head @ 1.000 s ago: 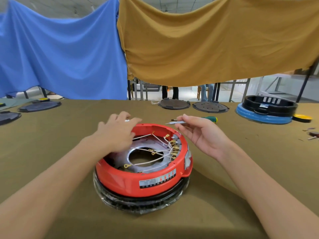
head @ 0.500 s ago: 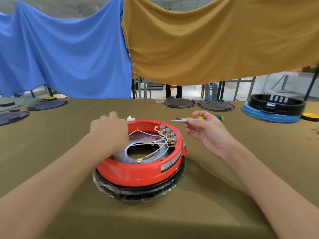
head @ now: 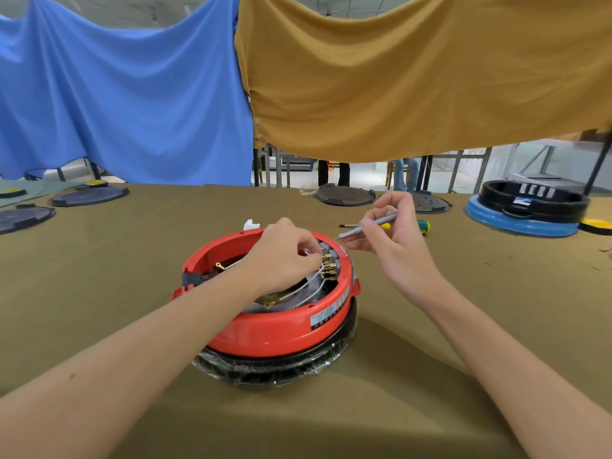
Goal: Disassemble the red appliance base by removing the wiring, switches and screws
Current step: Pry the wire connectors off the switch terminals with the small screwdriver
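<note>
The red appliance base (head: 278, 326) sits upside down on a black plastic-wrapped ring in the middle of the table. White wires (head: 313, 288) with brass terminals (head: 329, 270) run to a switch block at its right inner wall. My left hand (head: 281, 260) reaches into the base and pinches a white wire next to the terminals. Just right of the base, my right hand (head: 394, 240) holds a slim grey screwdriver (head: 367, 228), tip pointing left toward the rim.
A green and yellow screwdriver (head: 420, 225) lies behind my right hand. A small white part (head: 250, 224) sits behind the base. Dark round plates (head: 344, 195) lie at the back and far left (head: 87, 196). A black and blue appliance base (head: 526, 210) stands at the right.
My left hand moved from the base's left rim into the base and took hold of a wire by the terminals. My right hand lifted the grey screwdriver slightly. The base has turned.
</note>
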A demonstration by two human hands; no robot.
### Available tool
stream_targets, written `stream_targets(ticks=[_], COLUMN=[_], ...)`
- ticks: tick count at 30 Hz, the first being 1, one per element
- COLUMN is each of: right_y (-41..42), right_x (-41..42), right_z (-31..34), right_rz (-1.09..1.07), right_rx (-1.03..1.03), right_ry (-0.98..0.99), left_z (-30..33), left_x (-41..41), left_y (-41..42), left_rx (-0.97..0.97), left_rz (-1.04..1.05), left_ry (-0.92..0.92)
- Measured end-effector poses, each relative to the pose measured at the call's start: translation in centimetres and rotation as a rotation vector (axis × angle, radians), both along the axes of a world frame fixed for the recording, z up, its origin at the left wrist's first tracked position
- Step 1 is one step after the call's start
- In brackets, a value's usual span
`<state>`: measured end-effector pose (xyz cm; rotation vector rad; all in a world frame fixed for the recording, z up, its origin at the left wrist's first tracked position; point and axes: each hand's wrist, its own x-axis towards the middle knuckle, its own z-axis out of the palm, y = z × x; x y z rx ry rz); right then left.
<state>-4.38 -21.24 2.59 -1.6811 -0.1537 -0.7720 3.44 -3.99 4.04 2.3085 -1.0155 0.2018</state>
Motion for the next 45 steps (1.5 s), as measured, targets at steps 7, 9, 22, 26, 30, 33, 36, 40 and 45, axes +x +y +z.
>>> stream_targets(ticks=[7,9,22,26,30,33,36,40,45], right_y=[0.5,0.5,1.2,1.8,2.7,3.1,3.3,3.7,4.4], right_x=[-0.2,-0.1,-0.7,-1.1,-1.4,-1.4,-0.8,0.2,0.9], right_z=[-0.6,-0.9,-1.0,-0.6,-0.1,0.6,1.5,2.5,1.8], right_rz=[-0.068,-0.106,-0.236,-0.232,-0.278,-0.311,-0.315,-0.323,-0.372], right_rx=[-0.322,-0.409,-0.660,-0.752,-0.873,-0.987,-1.086,-1.163,-1.145], right_ry=[-0.047,-0.049,-0.009,0.008,0.006,0.042,0.072,0.110,0.065], left_z=[-0.4,-0.5,-0.6,-0.6,-0.6,-0.7,-0.7,-0.6,0.7], left_x=[0.1,0.1,0.4,0.4,0.4,0.4,0.5,0.5,0.8], left_y=[-0.2,-0.2,-0.3,-0.4,-0.4,-0.4,-0.4,-0.5,-0.1], left_rx=[-0.002,0.002,0.008,0.015,0.003,-0.008,-0.012,-0.011,0.054], left_rz=[-0.030,-0.032,-0.023,-0.016,-0.022,-0.036,-0.040,-0.048,-0.085], left_ry=[0.059,0.063,0.070,0.069,0.049,0.054,0.057,0.083,0.240])
